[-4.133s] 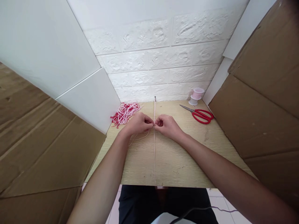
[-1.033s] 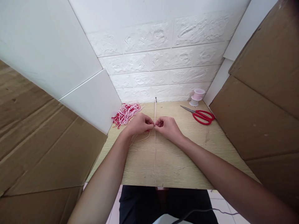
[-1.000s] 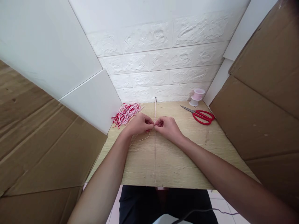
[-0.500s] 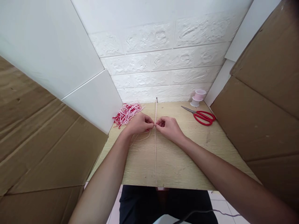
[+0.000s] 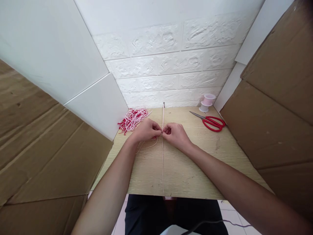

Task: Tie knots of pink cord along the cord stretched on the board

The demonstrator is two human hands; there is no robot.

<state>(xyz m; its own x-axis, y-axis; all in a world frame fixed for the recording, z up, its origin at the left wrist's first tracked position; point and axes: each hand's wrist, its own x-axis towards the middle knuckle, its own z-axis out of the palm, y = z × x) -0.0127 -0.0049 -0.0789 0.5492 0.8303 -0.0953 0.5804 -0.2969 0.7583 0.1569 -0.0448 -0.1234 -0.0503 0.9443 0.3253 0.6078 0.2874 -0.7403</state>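
Observation:
A pale braided cord runs from a small dark hook at the foot of the wall toward me. Where its braided part ends, my left hand and my right hand meet, fingertips almost touching. Both hands are closed in a pinch on the cord. Below the fingers a single straight strand stretches down to the table's front edge. A loose thread loops out beneath my left hand. The exact knot between the fingertips is too small to make out.
A tangled heap of red and pink-white cords lies at the back left. Red-handled scissors rest at the right, near two stacked thread spools. Cardboard panels flank the wooden table on both sides.
Both hands have barely moved; the pinching fingertips sit very slightly lower on the cord. Everything else stays where it was.

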